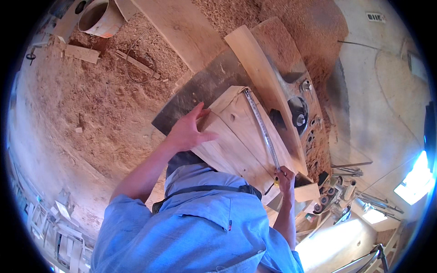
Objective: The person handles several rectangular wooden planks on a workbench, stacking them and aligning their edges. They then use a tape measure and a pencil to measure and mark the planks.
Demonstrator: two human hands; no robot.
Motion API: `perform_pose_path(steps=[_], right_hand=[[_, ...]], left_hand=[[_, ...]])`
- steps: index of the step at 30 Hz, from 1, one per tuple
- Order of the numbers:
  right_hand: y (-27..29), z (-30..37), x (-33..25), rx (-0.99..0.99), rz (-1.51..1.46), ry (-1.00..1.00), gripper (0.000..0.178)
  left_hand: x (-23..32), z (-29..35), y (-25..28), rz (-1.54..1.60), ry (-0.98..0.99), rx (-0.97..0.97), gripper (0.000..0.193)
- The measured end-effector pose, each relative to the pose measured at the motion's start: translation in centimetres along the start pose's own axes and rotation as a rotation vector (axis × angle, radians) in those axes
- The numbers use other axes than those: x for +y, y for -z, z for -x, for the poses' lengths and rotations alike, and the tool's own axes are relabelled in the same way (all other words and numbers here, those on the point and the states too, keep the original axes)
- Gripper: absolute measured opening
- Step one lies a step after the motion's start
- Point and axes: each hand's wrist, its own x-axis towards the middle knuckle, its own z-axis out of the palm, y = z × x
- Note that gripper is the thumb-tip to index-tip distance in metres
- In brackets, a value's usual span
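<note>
Two pale wooden boards (236,127) lie side by side before me on a dark metal machine table (207,82), a narrow seam between them. My left hand (189,129) rests at the left edge of the boards, thumb and fingers spread apart around a corner. In my right hand (286,179) is a tape measure (264,132), held at the near end. Its blade stretches lengthwise over the right board to the far end, bowing slightly. The tape's yellow case (276,181) is mostly hidden by the hand.
A long wooden fence (268,91) runs right of the boards, beside machine fittings (299,116) coated in sawdust. Another wide plank (182,32) extends beyond the table. Shavings cover the floor, with a bucket (98,20) and offcuts (82,53) at far left. Tools (334,191) lie at right.
</note>
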Motion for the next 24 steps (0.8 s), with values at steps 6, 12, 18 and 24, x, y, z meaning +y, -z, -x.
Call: perform_pose_path(steps=[6,12,18,24], right_hand=[[-0.1,-0.2,-0.1,-0.009,-0.046,-0.012,0.023],[0.2,-0.3,-0.1,-0.035,-0.066,-0.007,0.024],[0.4,-0.2,-0.8,-0.042,-0.095,-0.049,0.024],[0.3,-0.4,-0.3,-0.037,-0.096,-0.024,0.025]], left_hand=[[-4.2,-1.4,-0.4,0.43,-0.08,-0.033,0.112],[-3.3,-0.9,-0.8,0.035,-0.173,-0.016,0.11],[-2.2,-0.4,-0.6,0.03,-0.112,0.025,0.118],[-2.4,-0.3,-0.8,0.142,-0.109,0.027,0.123]])
